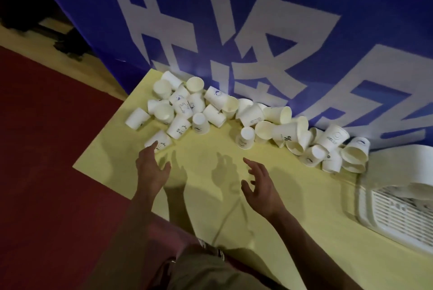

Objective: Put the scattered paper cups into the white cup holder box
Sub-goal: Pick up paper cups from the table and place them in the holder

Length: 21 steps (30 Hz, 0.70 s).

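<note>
Several white paper cups lie scattered along the far side of the yellow table [293,207], in a left heap [178,107] and a right heap [328,147]. The nearest cup [160,140] lies on its side. My left hand [151,168] hovers over the table with fingers spread, its fingertip touching or nearly touching that cup. My right hand [260,184] floats above the table's middle, fingers spread and holding nothing. The white cup holder box [398,217], with a slotted wall, sits at the right edge, partly cut off.
A blue banner [257,20] with large white characters stands right behind the cups. White paper or cloth [403,168] drapes over the box's far side. Red floor [46,149] lies to the left of the table's corner. A thin cord [225,221] hangs in front of me.
</note>
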Tool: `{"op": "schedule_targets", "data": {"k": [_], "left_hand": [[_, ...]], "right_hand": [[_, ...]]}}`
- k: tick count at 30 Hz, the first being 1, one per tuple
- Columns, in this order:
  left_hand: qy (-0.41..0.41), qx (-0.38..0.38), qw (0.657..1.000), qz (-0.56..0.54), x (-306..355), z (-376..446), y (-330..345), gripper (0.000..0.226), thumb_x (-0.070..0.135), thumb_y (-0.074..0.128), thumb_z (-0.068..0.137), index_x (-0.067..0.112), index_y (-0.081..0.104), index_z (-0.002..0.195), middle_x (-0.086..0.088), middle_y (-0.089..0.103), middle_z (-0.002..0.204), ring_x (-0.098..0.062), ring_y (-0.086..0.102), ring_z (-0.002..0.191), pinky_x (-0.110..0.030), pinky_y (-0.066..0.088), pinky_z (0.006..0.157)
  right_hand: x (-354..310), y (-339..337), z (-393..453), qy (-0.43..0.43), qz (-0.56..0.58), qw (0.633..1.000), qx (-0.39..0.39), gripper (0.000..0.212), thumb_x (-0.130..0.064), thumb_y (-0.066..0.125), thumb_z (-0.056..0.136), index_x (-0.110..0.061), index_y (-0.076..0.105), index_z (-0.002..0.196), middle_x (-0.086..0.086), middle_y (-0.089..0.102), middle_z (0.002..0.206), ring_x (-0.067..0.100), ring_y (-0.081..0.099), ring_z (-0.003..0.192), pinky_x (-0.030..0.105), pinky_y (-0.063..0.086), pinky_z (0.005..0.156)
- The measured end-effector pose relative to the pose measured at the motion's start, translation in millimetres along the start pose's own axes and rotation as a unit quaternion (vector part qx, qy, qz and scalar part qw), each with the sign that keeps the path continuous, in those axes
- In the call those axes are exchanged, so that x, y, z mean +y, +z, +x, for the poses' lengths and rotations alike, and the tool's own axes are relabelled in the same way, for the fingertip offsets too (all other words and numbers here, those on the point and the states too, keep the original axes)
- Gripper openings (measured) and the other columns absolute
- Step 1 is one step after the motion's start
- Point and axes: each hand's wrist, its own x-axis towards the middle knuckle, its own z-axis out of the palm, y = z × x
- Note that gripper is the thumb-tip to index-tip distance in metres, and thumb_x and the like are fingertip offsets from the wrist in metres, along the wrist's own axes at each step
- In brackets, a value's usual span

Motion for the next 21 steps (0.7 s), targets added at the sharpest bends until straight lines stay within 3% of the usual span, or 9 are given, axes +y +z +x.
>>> {"op": "schedule_targets", "data": {"k": [5,10,16,21], "left_hand": [[0.002,-0.033,0.999,0.020,-32.8,56.9,2.6,0.086,0.008,0.088,0.068,0.005,0.049,0.144,-0.022,0.055,0.134,-0.042,0.050,0.125,-0.051,0.036,0.106],[-0.040,-0.077,0.996,0.017,-31.5,80.9,10.8,0.091,0.013,0.086,0.072,0.015,0.041,0.151,-0.016,0.045,0.147,-0.043,0.043,0.131,-0.050,0.036,0.110],[-0.041,-0.086,0.995,0.023,-30.7,95.4,19.5,0.089,0.013,0.086,0.072,0.017,0.044,0.150,-0.017,0.049,0.143,-0.045,0.046,0.125,-0.055,0.040,0.102],[-0.050,-0.106,0.992,0.043,-38.7,99.8,22.8,0.083,0.027,0.081,0.073,0.023,0.046,0.148,-0.014,0.055,0.130,-0.042,0.051,0.121,-0.058,0.042,0.095]], "right_hand": [[-19.3,23.0,23.9,-0.003,-0.017,1.000,0.008,0.069,-0.011,0.068,0.093,-0.025,0.040,0.154,-0.014,0.040,0.141,0.009,0.052,0.124,0.041,0.053,0.103],[-20.4,12.9,42.4,-0.005,-0.055,0.998,0.030,0.068,-0.007,0.070,0.092,-0.016,0.042,0.153,-0.010,0.040,0.141,0.013,0.052,0.122,0.047,0.054,0.100],[-15.4,2.7,74.1,-0.013,-0.093,0.994,0.054,0.070,-0.003,0.071,0.090,-0.010,0.041,0.153,0.005,0.044,0.145,0.018,0.051,0.123,0.044,0.054,0.100],[-4.5,7.6,101.8,-0.021,-0.173,0.983,0.059,0.065,-0.008,0.073,0.087,-0.008,0.047,0.147,0.017,0.048,0.144,0.037,0.052,0.126,0.053,0.049,0.105]]}}
